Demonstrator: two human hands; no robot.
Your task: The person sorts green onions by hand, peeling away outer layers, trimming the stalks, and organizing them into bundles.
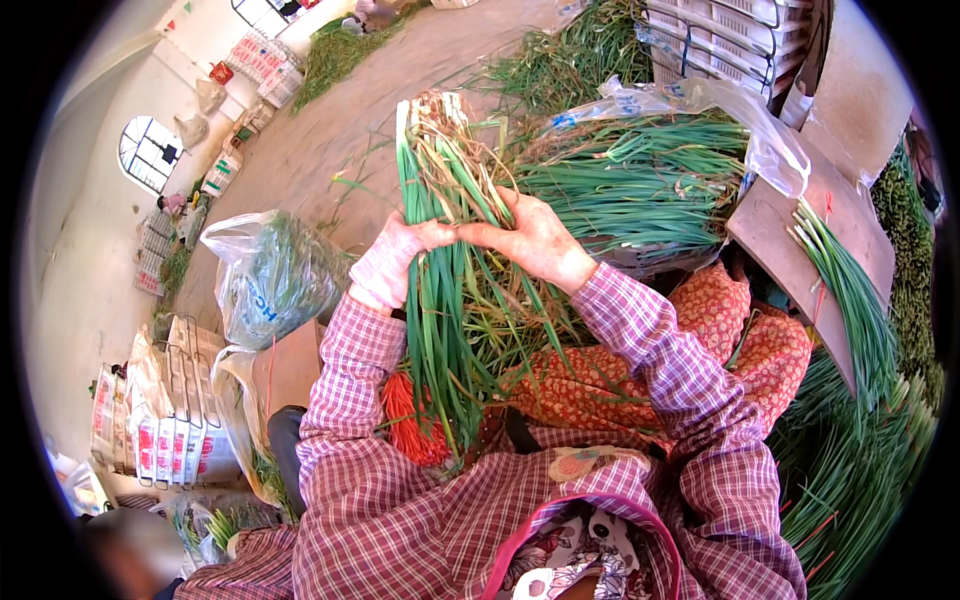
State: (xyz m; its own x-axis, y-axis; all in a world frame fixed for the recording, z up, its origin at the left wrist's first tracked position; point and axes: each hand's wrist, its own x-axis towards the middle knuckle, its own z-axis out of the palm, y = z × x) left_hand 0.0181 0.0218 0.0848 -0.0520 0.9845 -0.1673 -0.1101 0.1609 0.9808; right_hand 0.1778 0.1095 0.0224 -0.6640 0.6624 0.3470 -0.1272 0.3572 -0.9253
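Observation:
Both of my hands grip one bunch of green onions, held with its pale root ends pointing away from me and its leaves hanging toward my lap. My left hand, with a pale wrap around the wrist, closes on its left side. My right hand wraps the right side, and the thumbs come close together across the stalks. Dry brown leaves cling around the upper stalks. Just beyond my right hand lies a large heap of green onions on clear plastic. Below the bunch, a bundle of red ties hangs near my left forearm.
A tied bunch of green onions rests on a brown board at the right, with more piled below. Stacked white crates stand at the far right. A filled plastic bag and a crate are at left. Another person is lower left.

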